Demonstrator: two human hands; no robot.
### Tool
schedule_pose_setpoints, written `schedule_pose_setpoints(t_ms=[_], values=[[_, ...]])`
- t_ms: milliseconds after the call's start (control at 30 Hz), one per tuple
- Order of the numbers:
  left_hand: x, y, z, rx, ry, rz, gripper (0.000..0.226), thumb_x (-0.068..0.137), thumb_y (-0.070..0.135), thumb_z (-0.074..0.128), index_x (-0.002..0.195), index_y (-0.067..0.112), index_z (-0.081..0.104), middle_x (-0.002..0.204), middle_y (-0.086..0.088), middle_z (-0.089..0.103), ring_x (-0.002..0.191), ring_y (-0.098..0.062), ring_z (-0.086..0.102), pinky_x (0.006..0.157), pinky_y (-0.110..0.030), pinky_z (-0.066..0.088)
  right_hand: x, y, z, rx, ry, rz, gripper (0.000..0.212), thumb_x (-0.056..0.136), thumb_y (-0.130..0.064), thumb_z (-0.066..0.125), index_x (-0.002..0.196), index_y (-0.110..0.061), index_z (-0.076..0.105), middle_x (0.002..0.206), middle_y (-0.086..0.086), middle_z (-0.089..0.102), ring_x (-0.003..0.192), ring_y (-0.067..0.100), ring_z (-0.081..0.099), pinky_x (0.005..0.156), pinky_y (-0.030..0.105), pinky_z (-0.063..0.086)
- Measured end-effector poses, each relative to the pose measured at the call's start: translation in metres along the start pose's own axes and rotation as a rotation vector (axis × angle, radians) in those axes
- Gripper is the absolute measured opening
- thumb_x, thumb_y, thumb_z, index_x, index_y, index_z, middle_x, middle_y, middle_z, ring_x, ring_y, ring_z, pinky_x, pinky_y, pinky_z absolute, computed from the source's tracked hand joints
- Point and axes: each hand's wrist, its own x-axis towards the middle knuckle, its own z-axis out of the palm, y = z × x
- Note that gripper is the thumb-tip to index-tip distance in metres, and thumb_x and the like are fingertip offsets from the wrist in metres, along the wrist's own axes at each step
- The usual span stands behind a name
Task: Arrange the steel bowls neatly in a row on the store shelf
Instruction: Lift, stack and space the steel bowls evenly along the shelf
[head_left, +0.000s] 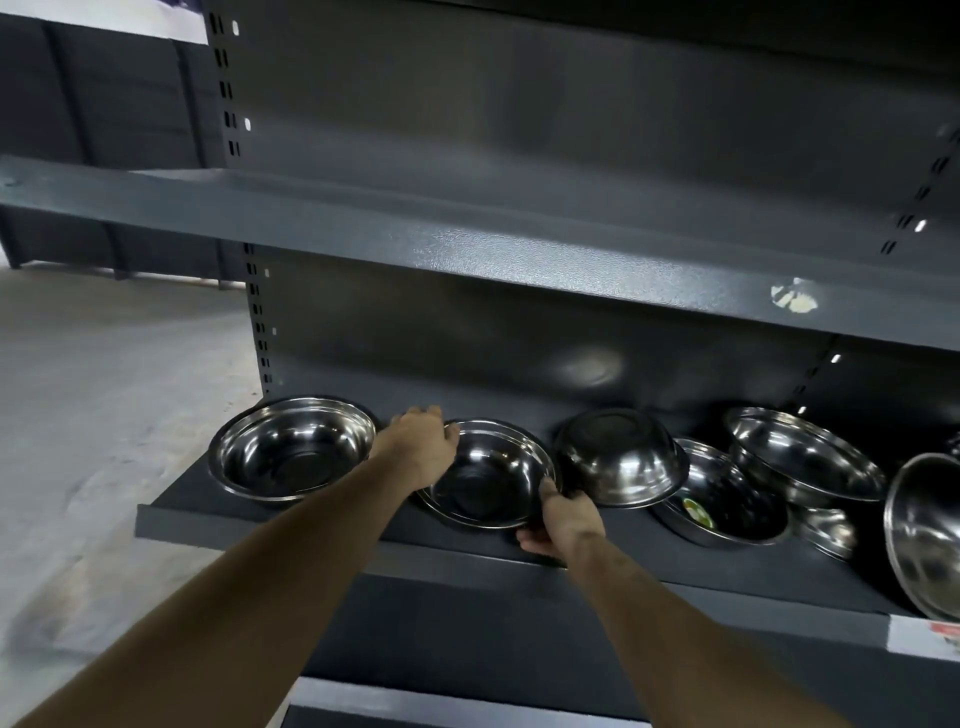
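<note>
A steel bowl (485, 475) rests upright on the dark shelf (332, 527), second from the left. My left hand (423, 441) grips its far left rim and my right hand (558, 519) grips its near right rim. Another upright steel bowl (291, 449) stands at the shelf's left end, close beside it. To the right an upturned bowl (621, 457) leans on a bowl with a sticker inside (722, 504). Further right, stacked bowls (802, 457) sit tilted, and a large bowl (924, 530) stands on edge at the frame's border.
An upper shelf (467, 239) overhangs the bowls and carries nothing in view. The slotted upright (257, 317) marks the unit's left end, with concrete floor (104, 395) beyond it. A price label strip (924, 636) runs along the shelf's front right edge.
</note>
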Motion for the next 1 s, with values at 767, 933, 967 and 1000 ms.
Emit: schedule_pose_setpoints(t_ms=[767, 933, 967, 1000], values=[[0.071, 0.149, 0.073, 0.131, -0.231, 0.103, 0.058, 0.101, 0.055, 0.026, 0.147, 0.023, 0.040, 0.153, -0.015, 0.041, 0.151, -0.033, 0.012, 0.120, -0.050, 0.013, 0.063, -0.048, -0.157, -0.297, 0.234, -0.239, 0.043, 0.081, -0.039, 0.075, 0.119, -0.018, 0.068, 0.104, 0.010, 0.076, 0.101, 0.034, 0.072, 0.094, 0.046, 0.057], [0.093, 0.151, 0.086, 0.139, -0.253, 0.012, 0.069, 0.099, 0.061, 0.020, 0.154, 0.021, 0.026, 0.158, -0.017, 0.031, 0.152, -0.033, 0.008, 0.121, -0.051, 0.008, 0.081, -0.048, -0.154, -0.341, 0.186, -0.261, 0.051, 0.077, -0.048, 0.078, 0.119, -0.021, 0.069, 0.104, 0.006, 0.077, 0.100, 0.031, 0.072, 0.092, 0.045, 0.058], [0.098, 0.151, 0.090, 0.148, -0.261, 0.004, 0.070, 0.098, 0.061, 0.019, 0.153, 0.020, 0.029, 0.158, -0.016, 0.033, 0.152, -0.033, 0.011, 0.121, -0.051, 0.007, 0.083, -0.048, -0.154, -0.356, 0.185, -0.270, 0.054, 0.076, -0.051, 0.077, 0.120, -0.021, 0.069, 0.105, 0.003, 0.076, 0.101, 0.027, 0.071, 0.094, 0.042, 0.057], [0.103, 0.151, 0.094, 0.155, -0.265, 0.002, 0.070, 0.098, 0.062, 0.018, 0.151, 0.019, 0.032, 0.156, -0.016, 0.036, 0.151, -0.033, 0.014, 0.120, -0.051, 0.008, 0.084, -0.049, -0.154, -0.373, 0.181, -0.279, 0.057, 0.076, -0.055, 0.076, 0.121, -0.021, 0.069, 0.108, 0.002, 0.076, 0.103, 0.024, 0.071, 0.097, 0.040, 0.055]])
